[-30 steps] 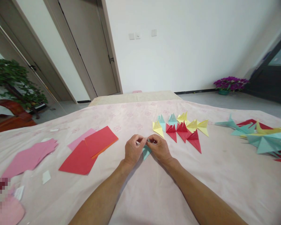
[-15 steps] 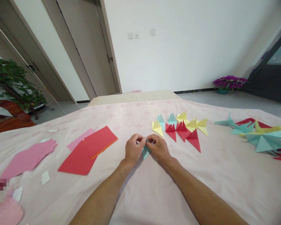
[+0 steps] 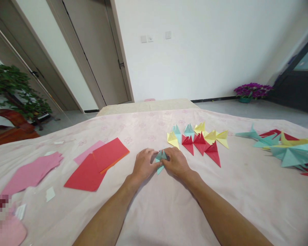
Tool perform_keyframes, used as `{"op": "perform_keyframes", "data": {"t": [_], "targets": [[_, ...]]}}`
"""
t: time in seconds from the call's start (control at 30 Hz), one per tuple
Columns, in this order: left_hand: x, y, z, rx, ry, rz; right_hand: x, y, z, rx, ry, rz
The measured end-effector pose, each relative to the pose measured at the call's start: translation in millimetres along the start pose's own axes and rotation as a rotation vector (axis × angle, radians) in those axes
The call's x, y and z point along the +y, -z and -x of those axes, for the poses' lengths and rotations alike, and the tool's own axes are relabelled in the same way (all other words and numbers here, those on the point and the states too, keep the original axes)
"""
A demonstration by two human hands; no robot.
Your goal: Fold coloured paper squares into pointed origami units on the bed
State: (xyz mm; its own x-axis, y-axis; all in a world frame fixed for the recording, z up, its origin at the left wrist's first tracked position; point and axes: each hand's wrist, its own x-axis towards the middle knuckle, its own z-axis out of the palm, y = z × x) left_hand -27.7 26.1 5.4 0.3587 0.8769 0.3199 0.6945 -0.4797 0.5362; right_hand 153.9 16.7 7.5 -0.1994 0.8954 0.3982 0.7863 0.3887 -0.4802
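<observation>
1. The left hand [image 3: 144,163] and right hand [image 3: 177,163] grip the teal paper [image 3: 161,156], lower centre of the frame
2. From here, folding seems the step in hand
3. Next probably calls for pressing creases firmly

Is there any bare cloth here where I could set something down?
Yes. The cloth lies bare between the forearms; beyond the left hand, between the red sheets and the small folded papers; and from those papers to the folded birds at far right. It's crowded at the teal paper, between that hand and the right hand, and within both folded groups.
</observation>
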Motion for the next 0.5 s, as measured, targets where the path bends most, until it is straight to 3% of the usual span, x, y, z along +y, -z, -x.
{"op": "perform_keyframes", "data": {"t": [0.13,0.3,0.4,0.5], "targets": [[0.7,-3.3,-0.7,-0.016,-0.024,-0.083,-0.7,6.4,-0.1,-0.038,0.058,0.013],[7.1,-1.9,2.1,0.153,0.026,-0.062,-1.5,9.0,1.2,-0.045,0.044,0.009],[15.2,-0.2,5.1,0.265,0.048,0.015,1.1,4.2,1.0,0.053,-0.019,0.004],[22.1,-1.5,7.5,0.229,0.028,0.088,1.4,-2.4,1.3,0.147,-0.090,-0.026]]}}
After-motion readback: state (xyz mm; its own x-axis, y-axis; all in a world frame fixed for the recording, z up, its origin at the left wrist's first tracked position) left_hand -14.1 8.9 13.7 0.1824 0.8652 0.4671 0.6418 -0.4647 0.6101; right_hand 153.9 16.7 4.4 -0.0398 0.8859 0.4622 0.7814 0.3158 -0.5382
